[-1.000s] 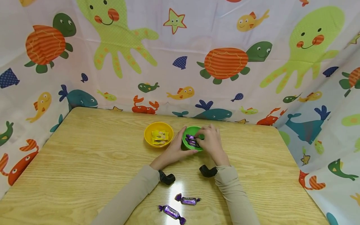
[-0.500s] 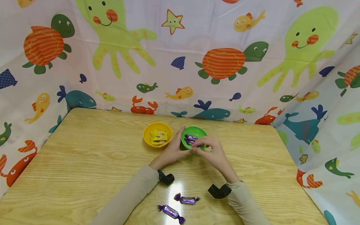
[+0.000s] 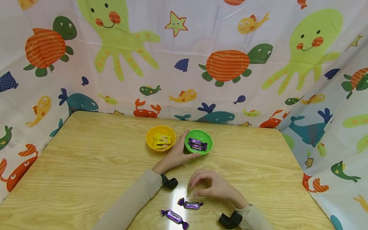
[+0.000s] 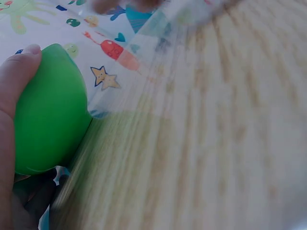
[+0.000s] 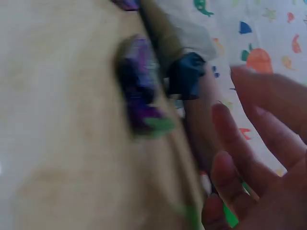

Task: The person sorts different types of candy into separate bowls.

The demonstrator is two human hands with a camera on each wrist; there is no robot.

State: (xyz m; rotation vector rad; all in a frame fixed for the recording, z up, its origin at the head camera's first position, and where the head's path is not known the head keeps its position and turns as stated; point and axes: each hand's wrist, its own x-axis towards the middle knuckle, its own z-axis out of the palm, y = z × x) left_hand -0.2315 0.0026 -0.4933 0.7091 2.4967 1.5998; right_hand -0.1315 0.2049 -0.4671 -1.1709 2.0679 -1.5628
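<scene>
My left hand [image 3: 177, 154] holds the green bowl [image 3: 202, 134], thumb along its near side and fingers at its left. Inside lie purple twist-wrapped candies [image 3: 196, 145]. In the left wrist view the thumb [image 4: 19, 72] presses the bowl's green wall [image 4: 55, 110]. My right hand [image 3: 215, 186] hovers over the table, nearer me than the bowl, its fingers loosely bent around nothing. Just below it, a purple-wrapped candy [image 3: 191, 204] lies on the wood, with a second candy [image 3: 174, 217] nearer me. The right wrist view shows a candy [image 5: 138, 72] blurred beside the hand [image 5: 259, 163].
Left of the green bowl stands a yellow bowl [image 3: 152, 130] with several yellow packets [image 3: 162, 140]. Both bowls are toward the back of the wooden table [image 3: 95, 166]. A curtain [image 3: 195, 35] printed with sea animals hangs behind and at the sides.
My right hand has left the purple candies in the green bowl and moved toward me, over the table near the loose candies. The left hand stays at the bowl.
</scene>
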